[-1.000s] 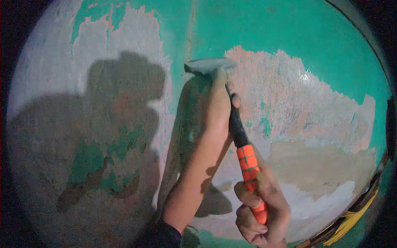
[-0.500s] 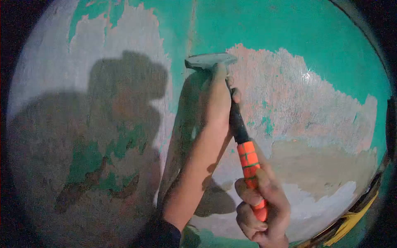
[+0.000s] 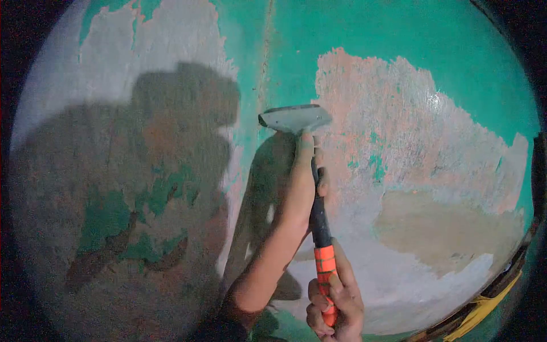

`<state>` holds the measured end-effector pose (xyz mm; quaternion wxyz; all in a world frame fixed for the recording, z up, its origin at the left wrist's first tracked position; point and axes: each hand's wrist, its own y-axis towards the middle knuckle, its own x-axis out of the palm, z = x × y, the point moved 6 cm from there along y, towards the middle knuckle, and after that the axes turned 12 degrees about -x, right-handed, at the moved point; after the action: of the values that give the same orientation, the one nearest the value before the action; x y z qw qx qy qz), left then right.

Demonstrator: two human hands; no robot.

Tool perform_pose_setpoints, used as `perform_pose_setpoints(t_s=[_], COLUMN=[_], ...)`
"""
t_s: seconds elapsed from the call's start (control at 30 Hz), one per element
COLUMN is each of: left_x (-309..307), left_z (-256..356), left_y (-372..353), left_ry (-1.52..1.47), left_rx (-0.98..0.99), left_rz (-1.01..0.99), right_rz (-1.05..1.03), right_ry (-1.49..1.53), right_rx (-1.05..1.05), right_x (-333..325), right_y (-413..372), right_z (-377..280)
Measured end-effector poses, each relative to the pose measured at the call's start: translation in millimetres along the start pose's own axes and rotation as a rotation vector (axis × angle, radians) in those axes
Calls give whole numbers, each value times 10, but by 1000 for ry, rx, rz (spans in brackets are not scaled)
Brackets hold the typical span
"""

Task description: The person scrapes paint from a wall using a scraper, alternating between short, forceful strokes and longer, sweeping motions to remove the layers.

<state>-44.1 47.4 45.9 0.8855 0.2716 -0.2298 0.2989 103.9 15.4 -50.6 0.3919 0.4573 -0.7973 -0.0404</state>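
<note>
A long-handled scraper (image 3: 293, 118) has its wide grey metal head against the wall, at the edge between green paint (image 3: 290, 62) and bare plaster (image 3: 376, 108). My left hand (image 3: 309, 165) is closed round the black shaft just below the head, its thumb pointing up along it. Lower down, my right hand (image 3: 339, 305) wraps round the orange grip (image 3: 325, 262) at the handle's end. The handle stands nearly upright, leaning slightly.
The wall carries patches of green paint, whitish plaster and a brownish area (image 3: 439, 228). A dark shadow (image 3: 188, 119) of my head and arms falls on the left side. At the lower right edge hangs a yellow cloth-like strip (image 3: 484, 305).
The scraper head has moved down the wall, with both hands lower too. Its handle has swung left at the bottom, closer to upright. The view has shifted slightly.
</note>
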Motion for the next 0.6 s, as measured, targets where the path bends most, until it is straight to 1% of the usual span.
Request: perform_pose_setpoints(t_s=[0.03,0.23,0.33,0.43,0.53,0.57,0.6], left_x=[14,49,55,46,79,91,112], left_z=[-5,-35,-24,7,48,58,75], left_y=[16,90,1,52,42,3,23], left_ry=[-33,-71,-37,-19,-44,-19,-43], left_rx=[-3,-20,-51,-104,-60,-93,-86], left_rz=[0,19,50,15,45,102,64], right_rz=[12,13,24,31,22,42,27], right_ry=[8,11,17,-31,-25,-5,3], right_rx=[36,83,70,28,41,52,56], right_x=[17,60,100,92,119,86,119], right_y=[-2,20,-36,41,14,-14,2], right_z=[-19,-173,-205,-158,-264,-251,-284])
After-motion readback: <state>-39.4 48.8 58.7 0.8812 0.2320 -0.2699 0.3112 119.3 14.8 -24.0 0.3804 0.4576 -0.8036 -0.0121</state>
